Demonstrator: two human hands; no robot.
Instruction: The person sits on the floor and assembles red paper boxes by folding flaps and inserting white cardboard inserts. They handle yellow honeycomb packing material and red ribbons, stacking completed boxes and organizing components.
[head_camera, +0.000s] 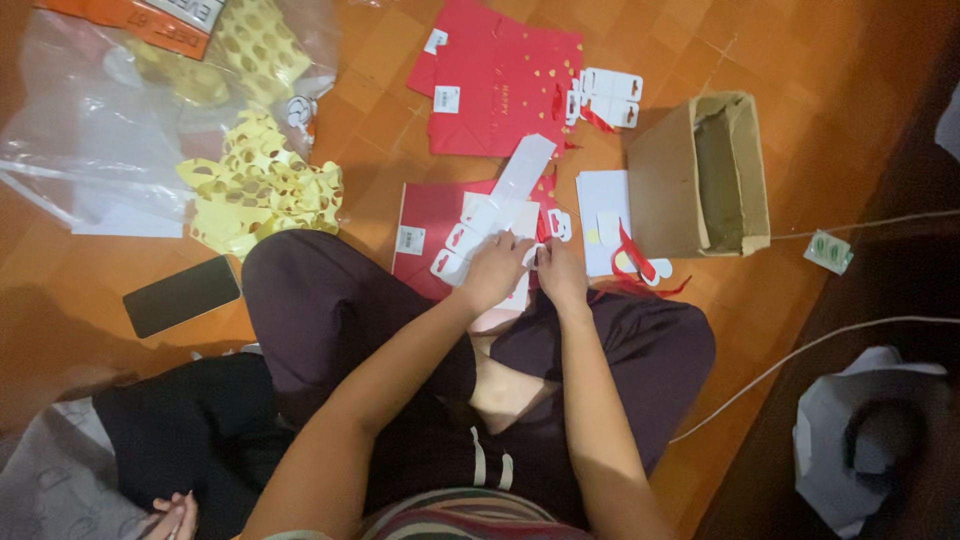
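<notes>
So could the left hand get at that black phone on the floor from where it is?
Probably yes. The left hand is busy on the white card pieces, but the black phone lies bare on the wooden floor beside the left knee, nothing covering it.

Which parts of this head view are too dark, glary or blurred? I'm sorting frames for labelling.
Head view: warm, dim light; right edge and lower-left corner fall into shadow; the crumpled clear plastic bag catches soft glare; left hand and right hand on the white die-cut card pieces look slightly soft.

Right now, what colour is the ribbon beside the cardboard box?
Red; the ribbon lies on white card left of the cardboard box, clearest in the head view.
</notes>
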